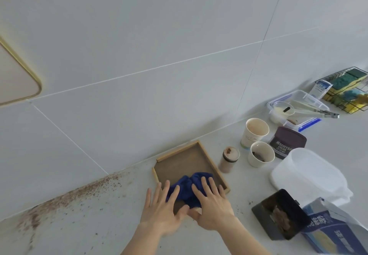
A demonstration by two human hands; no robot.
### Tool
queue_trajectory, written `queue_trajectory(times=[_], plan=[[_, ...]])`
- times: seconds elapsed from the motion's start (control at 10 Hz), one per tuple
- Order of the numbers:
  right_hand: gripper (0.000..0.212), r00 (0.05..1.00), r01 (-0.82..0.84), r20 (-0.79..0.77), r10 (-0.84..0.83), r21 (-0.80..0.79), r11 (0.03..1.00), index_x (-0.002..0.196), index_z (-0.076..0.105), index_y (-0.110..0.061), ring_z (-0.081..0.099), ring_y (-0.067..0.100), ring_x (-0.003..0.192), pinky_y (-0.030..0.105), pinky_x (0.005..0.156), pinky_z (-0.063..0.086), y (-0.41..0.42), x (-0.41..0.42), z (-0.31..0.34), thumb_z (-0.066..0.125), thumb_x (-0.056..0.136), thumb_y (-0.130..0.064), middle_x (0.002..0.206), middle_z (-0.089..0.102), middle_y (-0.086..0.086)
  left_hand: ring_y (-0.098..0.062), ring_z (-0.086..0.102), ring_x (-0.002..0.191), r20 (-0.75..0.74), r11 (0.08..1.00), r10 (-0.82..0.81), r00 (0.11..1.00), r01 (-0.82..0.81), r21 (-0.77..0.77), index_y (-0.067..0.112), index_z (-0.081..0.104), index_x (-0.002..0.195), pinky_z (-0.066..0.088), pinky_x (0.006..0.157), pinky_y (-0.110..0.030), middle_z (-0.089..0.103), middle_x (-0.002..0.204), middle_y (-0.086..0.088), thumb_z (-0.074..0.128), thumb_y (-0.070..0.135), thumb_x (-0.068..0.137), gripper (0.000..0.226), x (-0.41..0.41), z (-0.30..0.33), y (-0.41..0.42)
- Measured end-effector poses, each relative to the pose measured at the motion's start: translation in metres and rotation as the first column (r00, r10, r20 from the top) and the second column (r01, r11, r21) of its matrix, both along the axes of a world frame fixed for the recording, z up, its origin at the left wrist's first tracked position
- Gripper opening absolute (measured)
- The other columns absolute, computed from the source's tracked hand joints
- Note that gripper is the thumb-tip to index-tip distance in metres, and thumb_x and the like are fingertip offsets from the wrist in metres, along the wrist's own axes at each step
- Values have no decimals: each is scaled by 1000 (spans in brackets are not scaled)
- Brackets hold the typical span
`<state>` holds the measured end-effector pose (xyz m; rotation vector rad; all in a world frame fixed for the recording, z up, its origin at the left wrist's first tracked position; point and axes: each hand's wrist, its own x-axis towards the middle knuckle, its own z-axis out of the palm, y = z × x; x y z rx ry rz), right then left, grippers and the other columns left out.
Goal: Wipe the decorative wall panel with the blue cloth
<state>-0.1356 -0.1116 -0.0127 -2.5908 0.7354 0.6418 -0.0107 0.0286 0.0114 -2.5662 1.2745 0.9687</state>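
Setting: pale tiled wall met a light worktop (111, 211); brown specks (65, 199) were scattered along the joint at 8 o'clock.
Panel: the wooden-framed panel (185, 161) lay flat on the worktop just below the wall joint, slightly below frame centre.
Blue cloth: the blue cloth (187, 189) sat bunched on the panel's near half.
Left hand: the left hand (161, 209) lay flat, fingers spread, its fingertips on the cloth's left edge; not gripping.
Right hand: the right hand (213, 201) pressed palm-down on the cloth, fingers extended, nothing clenched.
At 3 o'clock of the panel: a small spice jar (229, 160), two paper cups (254, 133) (260, 155), a cocoa tin (286, 143).
At 2 o'clock: a clip-lid container (298, 107) holding tongs, and a wire rack (346, 89) of sponges.
At 4 o'clock: a white tub (308, 175), a dark open box (280, 215), a blue carton (334, 232).
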Motion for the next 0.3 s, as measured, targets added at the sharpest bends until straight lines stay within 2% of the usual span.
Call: queue_trajectory(times=[0.1, 0.2, 0.3], plan=[[108, 996, -18, -86, 20, 22, 1000, 161, -10, -37, -29, 32, 155, 58, 129, -5, 2, 3, 15, 38, 80, -91, 169, -29, 4, -23, -27, 157, 47, 998, 17, 999, -14, -55, 43, -14, 161, -18, 127, -52, -26, 171, 3, -21, 90, 51, 120, 8, 21, 10], [119, 995, 2, -98, 1, 31, 1000, 160, -11, -41, -29, 31, 155, 59, 128, -9, 11, 11, 42, 25, 65, -102, 170, -28, 2, -22, -31, 155, 102, 995, 35, 994, -25, -94, 43, -15, 160, -19, 126, -51, -28, 170, 4, -6, 94, 71, 103, 23, 45, 28], [111, 998, -10, -61, 12, 30, 999, 160, -10, -43, -27, 32, 156, 62, 127, -11, 28, 16, 70, 28, 73, -99, 171, -25, 2, -22, -34, 153, 120, 992, 37, 992, -22, -125, 46, -19, 158, -20, 126, -51, -32, 168, 6, 8, 96, 77, 99, 34, 71, 51]])
